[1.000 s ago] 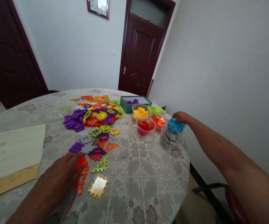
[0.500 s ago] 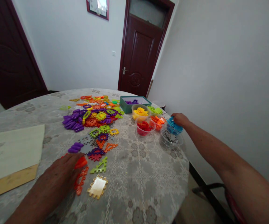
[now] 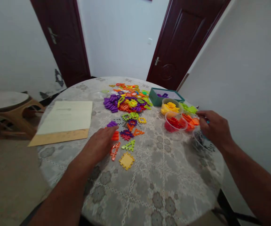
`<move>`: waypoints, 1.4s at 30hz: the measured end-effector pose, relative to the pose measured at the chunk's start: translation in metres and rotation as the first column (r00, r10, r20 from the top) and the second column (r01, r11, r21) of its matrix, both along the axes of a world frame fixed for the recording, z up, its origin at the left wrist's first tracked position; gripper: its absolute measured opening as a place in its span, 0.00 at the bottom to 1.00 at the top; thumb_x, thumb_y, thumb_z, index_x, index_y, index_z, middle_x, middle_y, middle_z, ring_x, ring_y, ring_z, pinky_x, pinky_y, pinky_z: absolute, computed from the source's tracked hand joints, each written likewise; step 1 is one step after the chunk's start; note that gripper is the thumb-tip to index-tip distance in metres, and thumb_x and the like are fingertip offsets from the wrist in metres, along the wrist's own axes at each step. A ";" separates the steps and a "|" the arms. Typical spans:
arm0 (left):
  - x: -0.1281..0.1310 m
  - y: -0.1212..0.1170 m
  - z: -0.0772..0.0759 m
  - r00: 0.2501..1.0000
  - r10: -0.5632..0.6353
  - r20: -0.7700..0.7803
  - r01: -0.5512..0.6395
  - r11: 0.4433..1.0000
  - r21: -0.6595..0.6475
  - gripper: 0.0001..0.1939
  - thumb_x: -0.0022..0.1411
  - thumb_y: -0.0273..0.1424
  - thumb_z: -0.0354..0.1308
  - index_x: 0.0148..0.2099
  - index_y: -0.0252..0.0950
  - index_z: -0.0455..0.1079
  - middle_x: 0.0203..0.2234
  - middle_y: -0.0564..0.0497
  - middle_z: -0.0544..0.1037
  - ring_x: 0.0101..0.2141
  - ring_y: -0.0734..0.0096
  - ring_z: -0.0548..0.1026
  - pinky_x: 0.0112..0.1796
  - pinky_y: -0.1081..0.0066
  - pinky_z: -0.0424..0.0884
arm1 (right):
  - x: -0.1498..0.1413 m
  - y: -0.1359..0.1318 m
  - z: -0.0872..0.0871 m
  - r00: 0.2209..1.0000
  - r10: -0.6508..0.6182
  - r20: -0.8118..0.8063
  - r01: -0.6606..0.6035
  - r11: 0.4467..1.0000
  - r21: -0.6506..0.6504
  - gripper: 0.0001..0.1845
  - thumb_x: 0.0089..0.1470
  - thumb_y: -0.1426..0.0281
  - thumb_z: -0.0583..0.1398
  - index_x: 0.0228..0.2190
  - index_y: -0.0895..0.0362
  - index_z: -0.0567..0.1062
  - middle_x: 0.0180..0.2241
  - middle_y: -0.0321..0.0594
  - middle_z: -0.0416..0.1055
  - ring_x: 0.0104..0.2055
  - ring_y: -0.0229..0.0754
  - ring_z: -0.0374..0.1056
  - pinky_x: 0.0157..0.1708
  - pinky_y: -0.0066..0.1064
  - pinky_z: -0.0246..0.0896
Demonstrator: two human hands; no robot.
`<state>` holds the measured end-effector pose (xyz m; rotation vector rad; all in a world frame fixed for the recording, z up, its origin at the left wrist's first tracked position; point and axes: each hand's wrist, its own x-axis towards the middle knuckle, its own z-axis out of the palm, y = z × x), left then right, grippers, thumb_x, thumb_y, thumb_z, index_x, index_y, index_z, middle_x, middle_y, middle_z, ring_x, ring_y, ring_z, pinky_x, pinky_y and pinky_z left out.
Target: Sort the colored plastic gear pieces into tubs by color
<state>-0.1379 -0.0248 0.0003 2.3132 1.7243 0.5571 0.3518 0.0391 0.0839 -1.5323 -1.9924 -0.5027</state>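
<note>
My left hand (image 3: 100, 142) lies flat on the round table (image 3: 149, 188), fingers stretched out, its tips touching an orange piece (image 3: 115, 135) next to a purple one (image 3: 112, 124). A big heap of coloured plastic interlocking pieces (image 3: 128, 102) is spread beyond it. An orange curved piece (image 3: 114, 151), a green triangle (image 3: 129, 145) and a yellow square (image 3: 126, 160) lie just right of the hand. My right hand (image 3: 214, 129) hovers over a clear cup (image 3: 200, 142) at the table's right edge, fingers curled; a bit of blue shows behind it.
Clear cups hold red (image 3: 174, 123), yellow (image 3: 169, 107) and orange (image 3: 190, 121) pieces; green pieces (image 3: 190, 109) lie behind. A teal box (image 3: 165, 95) stands at the back. A paper on a brown envelope (image 3: 65, 121) lies left. A wooden stool (image 3: 8, 108) stands far left, dark doors behind.
The view has swung left and down, so the stool and floor now show. My right hand has drawn back from the blue pieces toward the clear cup. The left hand has stayed put.
</note>
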 end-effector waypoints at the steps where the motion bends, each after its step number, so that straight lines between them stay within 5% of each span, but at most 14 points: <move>1: 0.001 0.000 -0.001 1.000 0.006 0.015 -0.006 1.000 0.004 0.29 0.65 0.28 0.55 0.68 0.38 0.68 0.62 0.40 0.76 0.60 0.50 0.75 0.60 0.52 0.71 | -0.025 -0.014 -0.005 0.993 0.116 -0.034 -0.117 0.993 -0.029 0.14 0.64 0.71 0.57 0.47 0.56 0.80 0.48 0.50 0.80 0.49 0.52 0.76 0.52 0.44 0.71; 3: 0.001 -0.001 -0.003 0.999 0.002 0.041 -0.002 1.000 0.006 0.32 0.65 0.26 0.55 0.70 0.38 0.65 0.63 0.40 0.76 0.61 0.51 0.75 0.60 0.52 0.71 | -0.076 -0.039 -0.019 0.942 0.324 -0.088 -0.335 0.928 -0.165 0.12 0.65 0.70 0.58 0.48 0.54 0.78 0.48 0.47 0.79 0.49 0.50 0.77 0.48 0.42 0.73; 6: 0.002 -0.003 -0.005 0.998 -0.014 0.062 0.014 1.000 0.000 0.33 0.65 0.24 0.55 0.71 0.38 0.63 0.63 0.39 0.76 0.60 0.52 0.75 0.59 0.53 0.73 | -0.142 -0.064 -0.043 0.831 0.520 -0.195 -0.555 0.757 -0.346 0.13 0.67 0.70 0.57 0.50 0.53 0.75 0.50 0.47 0.78 0.50 0.49 0.76 0.49 0.42 0.74; 12: 0.001 -0.006 -0.003 0.999 -0.005 0.043 0.005 1.000 -0.010 0.32 0.64 0.26 0.59 0.70 0.38 0.64 0.63 0.38 0.75 0.61 0.50 0.74 0.61 0.52 0.69 | -0.217 -0.057 -0.075 0.790 0.584 -0.189 -0.576 0.598 -0.557 0.15 0.66 0.72 0.58 0.53 0.54 0.73 0.53 0.48 0.74 0.51 0.48 0.73 0.52 0.43 0.70; 20: -0.001 -0.011 -0.001 0.997 -0.019 0.079 0.019 1.000 -0.006 0.30 0.67 0.25 0.55 0.70 0.38 0.63 0.65 0.40 0.72 0.64 0.55 0.71 0.64 0.54 0.66 | -0.238 -0.052 -0.095 0.846 0.470 -0.254 -0.517 0.599 -0.612 0.17 0.64 0.69 0.62 0.53 0.53 0.74 0.48 0.46 0.69 0.48 0.46 0.68 0.50 0.39 0.66; 29: 0.007 -0.008 -0.002 0.980 -0.121 0.158 0.110 0.991 0.079 0.28 0.67 0.27 0.54 0.68 0.39 0.66 0.62 0.42 0.76 0.62 0.55 0.74 0.62 0.52 0.70 | -0.232 -0.052 -0.091 0.787 0.429 -0.444 -0.617 0.577 -0.536 0.13 0.56 0.70 0.66 0.43 0.52 0.73 0.42 0.40 0.72 0.42 0.44 0.67 0.43 0.36 0.62; 38: 0.015 -0.008 0.001 0.968 -0.155 0.197 0.124 0.979 0.161 0.28 0.70 0.29 0.54 0.70 0.38 0.63 0.63 0.41 0.75 0.62 0.56 0.73 0.62 0.52 0.71 | -0.230 -0.037 -0.111 0.542 0.092 -0.835 -0.685 0.623 -0.377 0.08 0.60 0.63 0.64 0.35 0.54 0.75 0.31 0.34 0.71 0.32 0.38 0.67 0.31 0.29 0.61; 42: 0.019 -0.009 0.002 0.967 -0.136 0.213 0.106 0.983 0.150 0.29 0.69 0.28 0.55 0.71 0.40 0.61 0.62 0.42 0.75 0.62 0.57 0.74 0.61 0.53 0.72 | -0.228 -0.034 -0.110 0.444 -0.109 -0.889 -0.715 0.554 -0.425 0.14 0.60 0.56 0.64 0.37 0.54 0.72 0.22 0.28 0.66 0.19 0.35 0.60 0.18 0.27 0.54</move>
